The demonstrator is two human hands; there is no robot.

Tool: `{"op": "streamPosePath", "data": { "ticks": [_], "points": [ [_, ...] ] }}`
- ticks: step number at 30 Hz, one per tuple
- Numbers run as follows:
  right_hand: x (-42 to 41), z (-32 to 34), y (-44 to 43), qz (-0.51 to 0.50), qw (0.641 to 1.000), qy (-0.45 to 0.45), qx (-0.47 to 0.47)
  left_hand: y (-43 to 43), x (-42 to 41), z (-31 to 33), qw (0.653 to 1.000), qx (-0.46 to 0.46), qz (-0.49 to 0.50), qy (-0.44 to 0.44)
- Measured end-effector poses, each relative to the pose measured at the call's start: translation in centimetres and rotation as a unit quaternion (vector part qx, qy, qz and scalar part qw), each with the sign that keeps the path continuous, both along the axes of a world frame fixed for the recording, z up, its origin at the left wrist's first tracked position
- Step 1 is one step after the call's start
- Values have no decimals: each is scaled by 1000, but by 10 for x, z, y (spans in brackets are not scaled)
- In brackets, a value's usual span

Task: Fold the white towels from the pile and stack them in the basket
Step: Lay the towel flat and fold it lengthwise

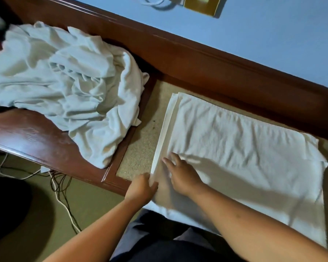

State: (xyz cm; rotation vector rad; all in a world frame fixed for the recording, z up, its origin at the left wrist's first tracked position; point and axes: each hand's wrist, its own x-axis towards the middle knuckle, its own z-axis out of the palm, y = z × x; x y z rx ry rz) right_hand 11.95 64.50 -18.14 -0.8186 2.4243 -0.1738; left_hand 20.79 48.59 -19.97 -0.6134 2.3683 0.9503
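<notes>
On the beige mat [140, 148], the part-folded towel [244, 148] is pinched at its left edge by the left hand [142, 188], seemingly for squaring, and held flat under the outstretched right hand [182, 174].

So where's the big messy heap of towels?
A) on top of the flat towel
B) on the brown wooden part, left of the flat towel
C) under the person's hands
B: the messy heap lies on the brown wooden part, apart from the flat towel, where the left hand and right hand are.
</notes>
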Motion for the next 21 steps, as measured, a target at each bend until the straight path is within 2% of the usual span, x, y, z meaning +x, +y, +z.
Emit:
{"op": "streamPosePath", "data": {
  "ticks": [3,6,8,11,14,18,21],
  "points": [
    [-2,1,-30,131,991,-16,-14,-16,25,-5,996,67,58,32],
    [1,-1,-49,203,977,-39,46,-24,49,-14,989,119,83,31],
    [2,-2,-56,203,975,-35,81,-24,59,-18,992,116,55,5],
    [2,3,-58,209,973,-8,93,-16,71,-21,998,36,-30,-46],
    [2,13,-45,214,971,12,107,1,79,-17,998,24,-44,-35],
    [7,26,13,65,994,-29,83,53,82,5,995,64,-76,13],
    [17,41,89,57,990,49,116,117,86,16,983,32,-183,-7]
  ]
}}
